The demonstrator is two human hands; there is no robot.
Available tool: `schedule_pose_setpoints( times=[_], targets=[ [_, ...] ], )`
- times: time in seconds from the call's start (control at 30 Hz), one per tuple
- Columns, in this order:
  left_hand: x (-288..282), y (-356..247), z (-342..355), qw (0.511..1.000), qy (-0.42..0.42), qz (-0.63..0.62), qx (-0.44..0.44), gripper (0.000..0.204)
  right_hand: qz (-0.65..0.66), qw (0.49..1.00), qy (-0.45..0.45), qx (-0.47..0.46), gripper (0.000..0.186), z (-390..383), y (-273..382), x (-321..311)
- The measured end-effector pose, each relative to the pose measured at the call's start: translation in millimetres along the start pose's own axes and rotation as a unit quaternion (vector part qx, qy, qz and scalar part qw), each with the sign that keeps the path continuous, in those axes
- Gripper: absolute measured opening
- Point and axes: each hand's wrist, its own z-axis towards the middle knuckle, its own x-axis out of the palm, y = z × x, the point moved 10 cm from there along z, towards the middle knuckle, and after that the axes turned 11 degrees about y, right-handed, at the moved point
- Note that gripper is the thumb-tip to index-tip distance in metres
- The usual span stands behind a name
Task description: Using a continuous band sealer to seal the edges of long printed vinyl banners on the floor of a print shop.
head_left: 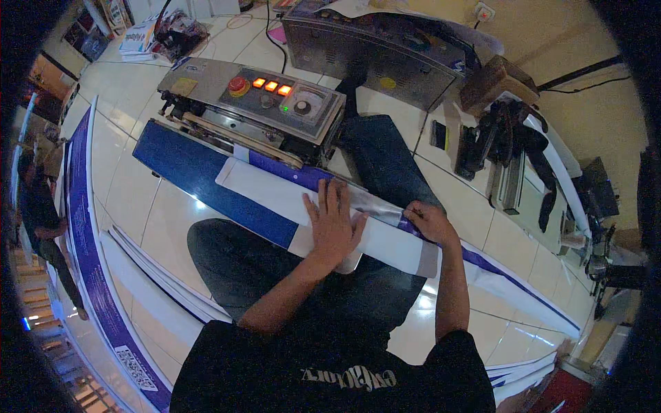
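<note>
A single head-worn fisheye camera is looking steeply down from above the seated person's chest, facing forward across the lap toward the sealing machine (258, 103) on the tiled floor (131, 165). It is sitting close, with straight edges bending away from the machine toward the dark rim.

Dim warm indoor light, floor glare, fisheye bending, dark vignetted corners

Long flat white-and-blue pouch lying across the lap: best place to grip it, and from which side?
Probably the right end of the long flat white-and-blue pouch, pinched at its edge from the person's right. It lies flat across the lap, the left hand pressing its middle palm-down, so only edges offer purchase. The right hand already sits at that end; the far end runs toward the grey sealing machine.
</note>
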Motion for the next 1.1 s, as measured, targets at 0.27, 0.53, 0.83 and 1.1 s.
schedule_pose_setpoints(
  times=[0.27,0.53,0.83,1.1],
  targets=[
    [8,-30,-11,0.998,0.015,-0.044,0.05,0.082,0.002,1.0,0.01,-0.01,0.026,16,14,5],
    [12,-8,-14,0.998,0.007,-0.038,0.049,0.084,0.019,0.997,0.049,-0.056,0.026,31,25,17],
    [14,8,-7,0.999,-0.013,-0.02,0.029,0.081,-0.022,1.0,-0.017,0.014,0.022,8,23,4],
    [3,11,-8,0.999,-0.048,-0.007,0.007,0.073,-0.028,0.993,-0.111,0.022,0.025,-91,-36,-21]
  ],
)
